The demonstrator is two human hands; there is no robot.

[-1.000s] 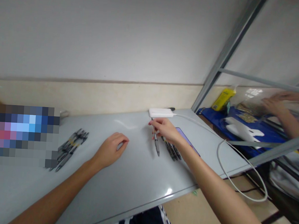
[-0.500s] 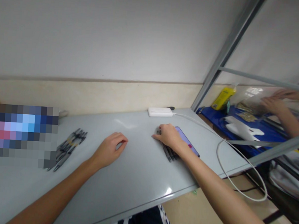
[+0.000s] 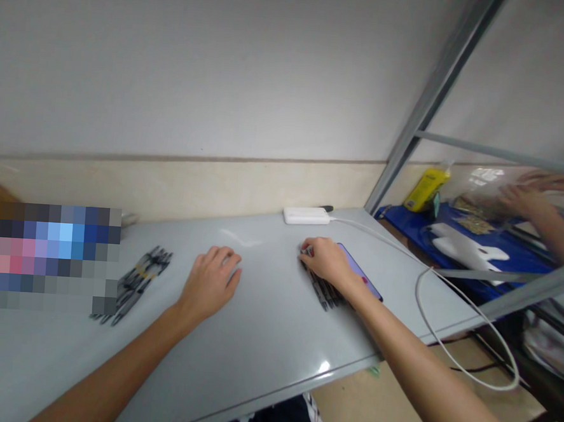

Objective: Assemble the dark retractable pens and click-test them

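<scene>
My left hand [image 3: 212, 282] rests on the grey table, fingers slightly spread, with nothing in it. To its left lies a pile of dark pens [image 3: 140, 279], some with yellowish parts, partly covered by a blurred patch of the picture. Over the upper ends of a second group of pens [image 3: 323, 291] is my right hand [image 3: 324, 258]. Its thumb and fingers are closed on a pen at the top of that group; the gripped end is mostly hidden. Beside this hand, and partly under the wrist, lies a phone [image 3: 361, 273] with a lit purple screen.
A white power bank [image 3: 305, 215] with a white cable [image 3: 420, 296] lies near the wall; the cable loops over the table's right edge. Past a metal frame post [image 3: 404, 155], another person's hands [image 3: 526, 197] are over a blue table [image 3: 387, 212] with a yellow package [image 3: 425, 189].
My left hand has opened from a loose curl, its fingers spreading on the table. My right hand stays at the pens, its thumb drawn in closer to the fingers. The view has shifted slightly.
</scene>
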